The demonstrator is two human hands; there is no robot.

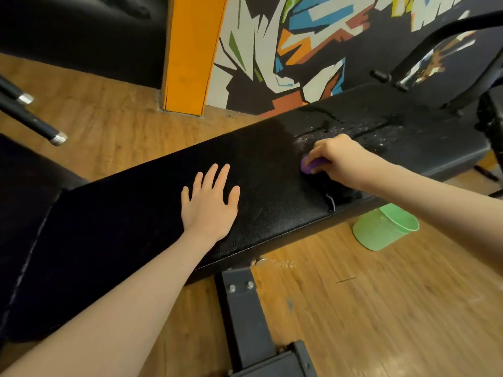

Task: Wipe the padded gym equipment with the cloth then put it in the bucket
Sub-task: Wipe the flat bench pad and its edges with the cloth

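Padded bench (152, 213) across the middle, running from 8 o'clock up to 2 o'clock. On it, left hand (209, 205) flat at centre; right hand (334, 159) at 2 o'clock of that, also on the pad, wrapped round a cloth (310, 165). Bucket (383, 229) on the floor (381, 308) at 4 o'clock, just below the bench's near edge, under the right forearm. Bench leg (242, 308) at 6 o'clock. Wall (299, 50) behind at 12 o'clock; pillar (190, 55) at 11. Two bar ends (40, 123) at 9 o'clock.
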